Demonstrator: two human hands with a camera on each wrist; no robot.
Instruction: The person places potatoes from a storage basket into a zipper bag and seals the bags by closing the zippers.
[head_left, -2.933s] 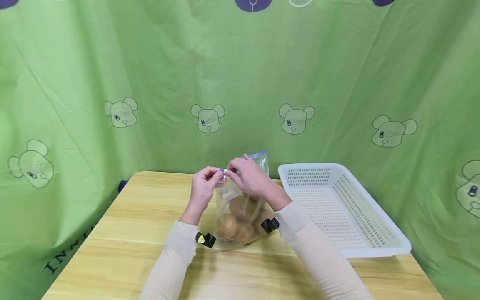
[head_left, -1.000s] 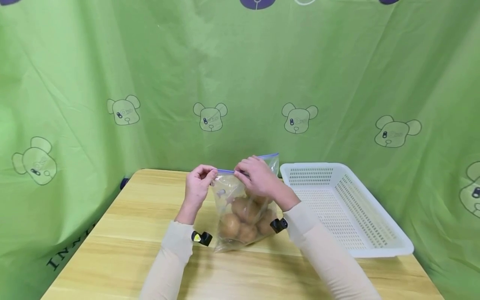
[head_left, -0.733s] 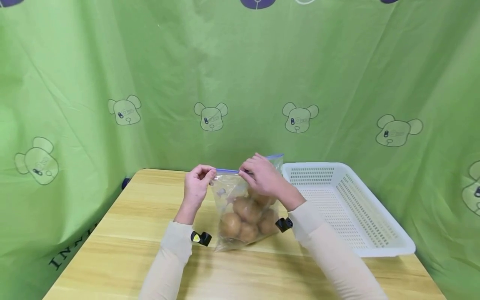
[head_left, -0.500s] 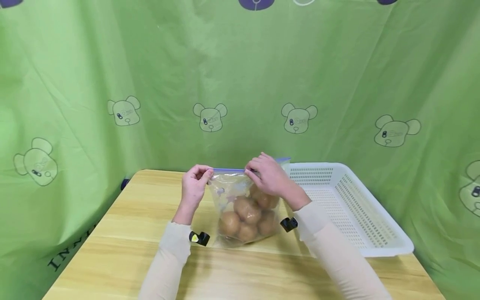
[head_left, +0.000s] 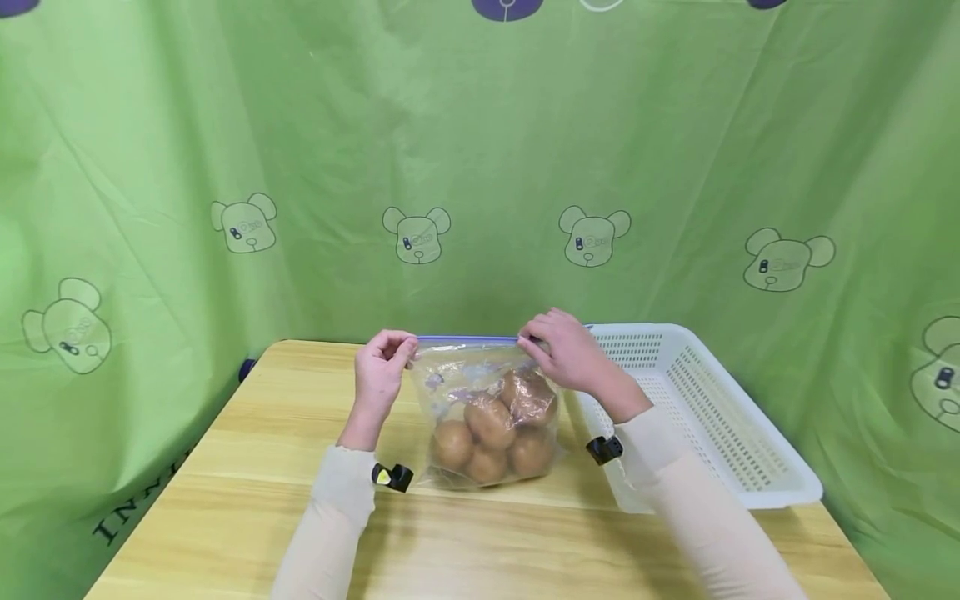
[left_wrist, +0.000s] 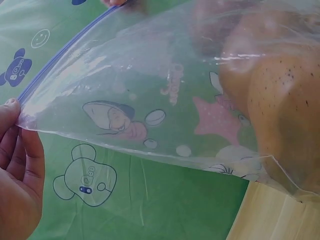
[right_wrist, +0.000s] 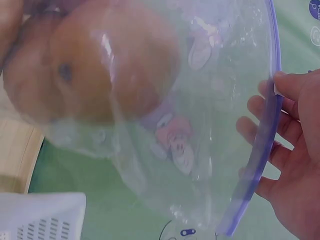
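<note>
A clear zip-top bag (head_left: 450, 367) with a purple-blue zip strip stands upright on the table, printed with small cartoon figures. Several round orange-brown fruits (head_left: 489, 422) fill its lower part; dark specks show on one in the left wrist view. My left hand (head_left: 378, 371) pinches the bag's left top corner between thumb and fingers. Farther right along the zip, my right hand (head_left: 566, 350) pinches the strip, thumb on one face and fingers behind, as the right wrist view shows. Between the hands the strip is taut and straight. The zip's right end is mostly hidden behind my right hand.
A white plastic basket (head_left: 780, 500) with slotted walls stands to the right, partly behind my right forearm. The light wooden table (head_left: 247, 500) ends at a green curtain (head_left: 495, 150) printed with bear heads. A small black camera sits at each wrist.
My right hand has slid rightward along the zip, away from my left hand, which has shifted slightly left. The strip between them has lengthened and straightened, and the bag's front has spread wider.
</note>
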